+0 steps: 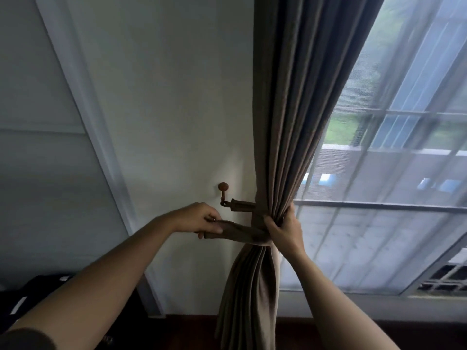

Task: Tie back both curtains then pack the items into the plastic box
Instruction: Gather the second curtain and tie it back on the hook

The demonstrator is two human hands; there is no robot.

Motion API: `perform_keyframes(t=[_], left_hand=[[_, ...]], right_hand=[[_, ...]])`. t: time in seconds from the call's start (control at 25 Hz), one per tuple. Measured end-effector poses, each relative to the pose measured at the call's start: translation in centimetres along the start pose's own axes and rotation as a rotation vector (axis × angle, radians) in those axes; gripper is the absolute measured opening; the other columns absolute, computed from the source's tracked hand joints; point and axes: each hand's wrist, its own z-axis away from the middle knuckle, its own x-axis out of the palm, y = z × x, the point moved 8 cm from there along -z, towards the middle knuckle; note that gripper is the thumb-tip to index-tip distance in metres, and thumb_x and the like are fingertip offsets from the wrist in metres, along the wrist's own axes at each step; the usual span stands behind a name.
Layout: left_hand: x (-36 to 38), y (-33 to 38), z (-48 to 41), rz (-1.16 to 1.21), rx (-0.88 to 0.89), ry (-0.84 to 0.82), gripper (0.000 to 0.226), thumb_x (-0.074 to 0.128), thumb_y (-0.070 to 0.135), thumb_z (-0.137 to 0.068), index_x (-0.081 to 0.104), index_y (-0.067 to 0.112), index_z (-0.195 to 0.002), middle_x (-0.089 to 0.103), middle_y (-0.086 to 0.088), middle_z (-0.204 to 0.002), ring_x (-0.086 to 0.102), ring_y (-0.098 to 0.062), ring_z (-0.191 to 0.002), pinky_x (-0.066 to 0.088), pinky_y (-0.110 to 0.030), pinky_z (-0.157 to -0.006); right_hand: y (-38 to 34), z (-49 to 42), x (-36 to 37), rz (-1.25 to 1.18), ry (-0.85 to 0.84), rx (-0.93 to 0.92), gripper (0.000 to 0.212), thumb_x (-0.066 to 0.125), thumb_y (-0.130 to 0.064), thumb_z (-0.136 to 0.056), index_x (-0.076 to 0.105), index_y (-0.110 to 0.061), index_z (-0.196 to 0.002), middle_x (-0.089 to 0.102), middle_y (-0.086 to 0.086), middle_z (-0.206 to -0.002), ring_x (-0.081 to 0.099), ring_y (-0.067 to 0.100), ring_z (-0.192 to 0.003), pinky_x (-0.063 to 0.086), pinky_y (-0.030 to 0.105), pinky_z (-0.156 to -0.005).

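A grey-brown curtain [285,127] hangs gathered in folds beside the window. A matching fabric tieback band [240,232] wraps around it at waist height. My left hand [199,218] pinches the band's free end, just below a brown wall hook [223,187]. The band's other end [241,205] hangs from that hook by a small ring. My right hand [284,229] grips the bunched curtain folds where the band crosses them. Neither the second curtain nor the plastic box is in view.
A sheer white curtain [379,223] covers the window [394,157] to the right. A white wall [164,109] lies behind the hook. A dark bag-like object [30,294] sits at lower left. Dark wooden floor [192,329] runs below the wall.
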Motion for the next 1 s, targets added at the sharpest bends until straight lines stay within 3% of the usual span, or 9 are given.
perform_keyframes(t=[0.16, 0.28, 0.4, 0.48, 0.56, 0.64, 0.76, 0.84, 1.0], left_hand=[[-2.0, -0.7, -1.2, 0.123, 0.013, 0.027, 0.012, 0.066, 0.014, -0.086, 0.071, 0.013, -0.097, 0.063, 0.002, -0.074, 0.058, -0.002, -0.065, 0.045, -0.010, -0.064], [-3.2, -1.3, -2.7, 0.347, 0.004, 0.271, 0.011, 0.067, 0.007, -0.085, 0.070, 0.007, -0.095, 0.064, -0.005, -0.077, 0.060, -0.004, -0.066, 0.048, -0.008, -0.064], [-2.6, -3.3, -4.3, 0.656, -0.072, 0.546, 0.009, 0.064, 0.007, -0.087, 0.065, 0.009, -0.096, 0.067, -0.016, -0.093, 0.064, -0.016, -0.073, 0.054, -0.015, -0.067], [-2.2, -4.5, -4.6, 0.613, -0.154, 0.779, 0.008, 0.066, 0.013, -0.086, 0.063, 0.009, -0.093, 0.069, -0.016, -0.092, 0.065, -0.021, -0.073, 0.055, -0.024, -0.071], [-2.1, -4.2, -4.5, 0.476, -0.205, 0.921, 0.011, 0.069, 0.015, -0.083, 0.065, 0.007, -0.090, 0.067, -0.009, -0.084, 0.061, -0.019, -0.072, 0.047, -0.017, -0.067], [-2.0, -3.5, -5.0, 0.410, -0.196, 0.953, 0.014, 0.069, 0.013, -0.082, 0.068, 0.003, -0.093, 0.069, -0.012, -0.085, 0.059, -0.017, -0.074, 0.037, -0.010, -0.060], [-2.1, -3.5, -5.5, 0.345, -0.199, 0.970, 0.024, 0.068, 0.015, -0.084, 0.071, 0.001, -0.103, 0.071, -0.017, -0.097, 0.064, -0.022, -0.086, 0.033, -0.007, -0.068], [-1.9, -3.9, -5.9, 0.285, -0.198, 0.954, 0.026, 0.068, 0.019, -0.084, 0.072, 0.001, -0.103, 0.072, -0.018, -0.097, 0.067, -0.027, -0.091, 0.035, -0.013, -0.071], [-0.8, -4.1, -7.2, 0.142, -0.150, 0.799, 0.029, 0.062, 0.025, -0.089, 0.075, 0.000, -0.087, 0.072, -0.021, -0.077, 0.067, -0.033, -0.076, 0.046, -0.032, -0.072]], right_hand=[[0.4, -0.4, -0.1, -0.007, -0.050, -0.011, 0.050, 0.063, -0.016, -0.083, 0.040, -0.014, -0.128, 0.060, 0.001, -0.097, 0.057, 0.020, -0.087, 0.040, 0.027, -0.072], [0.7, -0.5, -0.1, -0.024, -0.049, -0.020, 0.048, 0.064, -0.021, -0.080, 0.043, -0.014, -0.123, 0.064, 0.002, -0.098, 0.060, 0.021, -0.090, 0.044, 0.030, -0.075], [1.1, -0.6, 0.1, -0.021, -0.051, -0.012, 0.045, 0.064, -0.027, -0.077, 0.045, -0.018, -0.116, 0.066, 0.002, -0.095, 0.062, 0.023, -0.089, 0.050, 0.038, -0.076], [1.2, -0.8, 0.2, -0.028, -0.049, -0.009, 0.041, 0.066, -0.022, -0.079, 0.045, -0.020, -0.115, 0.066, 0.000, -0.092, 0.063, 0.024, -0.087, 0.052, 0.041, -0.077], [1.2, -0.9, 0.1, -0.034, -0.049, -0.021, 0.042, 0.066, -0.019, -0.080, 0.045, -0.019, -0.116, 0.064, -0.001, -0.091, 0.063, 0.023, -0.088, 0.052, 0.041, -0.078], [0.9, -0.9, 0.2, -0.025, -0.055, -0.038, 0.042, 0.066, -0.018, -0.081, 0.044, -0.017, -0.117, 0.064, 0.000, -0.092, 0.062, 0.024, -0.088, 0.051, 0.041, -0.078], [0.9, -0.9, 0.1, -0.024, -0.054, -0.045, 0.043, 0.066, -0.018, -0.081, 0.044, -0.018, -0.119, 0.064, 0.000, -0.091, 0.062, 0.023, -0.085, 0.052, 0.039, -0.076], [1.0, -0.8, 0.1, -0.028, -0.056, -0.051, 0.042, 0.066, -0.019, -0.082, 0.044, -0.018, -0.117, 0.065, 0.001, -0.090, 0.062, 0.022, -0.083, 0.051, 0.038, -0.074], [1.0, -0.7, 0.3, -0.041, -0.087, -0.067, 0.039, 0.066, -0.021, -0.083, 0.044, -0.021, -0.115, 0.065, 0.000, -0.092, 0.061, 0.012, -0.080, 0.047, 0.030, -0.071]])
